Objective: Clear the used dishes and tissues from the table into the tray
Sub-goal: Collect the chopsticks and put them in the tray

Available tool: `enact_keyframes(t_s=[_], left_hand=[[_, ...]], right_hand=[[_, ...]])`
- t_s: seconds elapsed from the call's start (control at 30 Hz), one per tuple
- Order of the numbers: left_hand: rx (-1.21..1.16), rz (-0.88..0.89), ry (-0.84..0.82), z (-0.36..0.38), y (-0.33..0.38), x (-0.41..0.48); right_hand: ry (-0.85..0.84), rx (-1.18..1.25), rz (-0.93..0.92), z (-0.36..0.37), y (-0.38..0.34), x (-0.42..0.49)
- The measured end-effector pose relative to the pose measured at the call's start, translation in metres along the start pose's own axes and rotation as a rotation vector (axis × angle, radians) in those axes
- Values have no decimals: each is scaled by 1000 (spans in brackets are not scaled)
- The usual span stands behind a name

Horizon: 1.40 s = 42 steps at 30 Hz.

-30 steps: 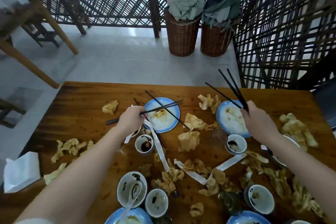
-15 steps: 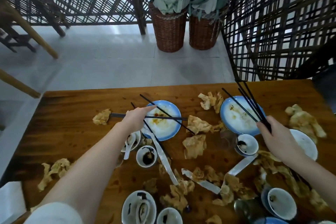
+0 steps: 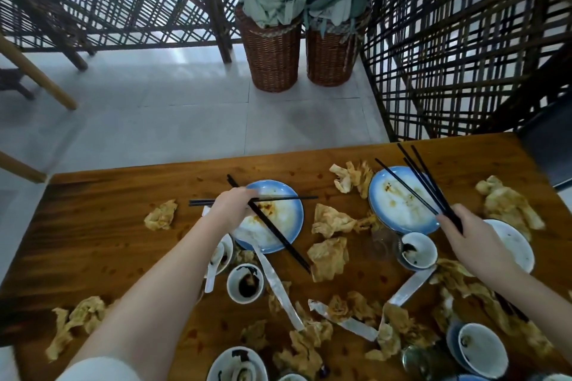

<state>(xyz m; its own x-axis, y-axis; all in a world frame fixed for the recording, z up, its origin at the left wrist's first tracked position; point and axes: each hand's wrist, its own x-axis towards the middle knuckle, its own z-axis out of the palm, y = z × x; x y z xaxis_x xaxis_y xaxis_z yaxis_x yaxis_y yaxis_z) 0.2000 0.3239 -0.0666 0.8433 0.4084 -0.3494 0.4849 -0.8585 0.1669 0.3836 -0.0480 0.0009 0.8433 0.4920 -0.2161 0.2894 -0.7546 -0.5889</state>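
The table (image 3: 93,226) is warm brown wood streaked with darker grain and flecked with reddish spots. The left plate (image 3: 295,215) and the right plate (image 3: 374,195) are white with blue rims, both smeared orange-red. The chopsticks (image 3: 445,211) are black. The crumpled tissues (image 3: 331,223) are stained tan-yellow. A small cup (image 3: 234,291) is white with dark brown sauce inside. The baskets (image 3: 274,52) are brown woven wicker, the lattice screen (image 3: 448,56) a dark crisscross, the floor (image 3: 154,120) pale grey tile.

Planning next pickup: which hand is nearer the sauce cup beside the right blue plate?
Right. The right hand sits just right of the sauce cup; the left hand is far left, over the other plate.
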Motion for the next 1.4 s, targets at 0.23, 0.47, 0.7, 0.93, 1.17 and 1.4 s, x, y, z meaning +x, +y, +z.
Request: enact_keyframes(t_s=[0.23,0.47,0.7,0.93,1.17,1.4], left_hand=[[-183,85,248,-26,1,-14],[-439,100,357,-58,29,-46],[-416,7,285,-80,86,-93],[-871,73,161,-81,179,-147],[-946,48,128,-37,297,-190],[-1166,-19,39,24,426,-232]], right_hand=[[36,-1,-5,-8,2,-8],[59,37,-27,-20,-12,-35],[86,98,-51,-41,-16,-85],[123,184,2,-75,14,-137],[192,292,39,-120,101,-203],[194,473,128,-185,200,-266]])
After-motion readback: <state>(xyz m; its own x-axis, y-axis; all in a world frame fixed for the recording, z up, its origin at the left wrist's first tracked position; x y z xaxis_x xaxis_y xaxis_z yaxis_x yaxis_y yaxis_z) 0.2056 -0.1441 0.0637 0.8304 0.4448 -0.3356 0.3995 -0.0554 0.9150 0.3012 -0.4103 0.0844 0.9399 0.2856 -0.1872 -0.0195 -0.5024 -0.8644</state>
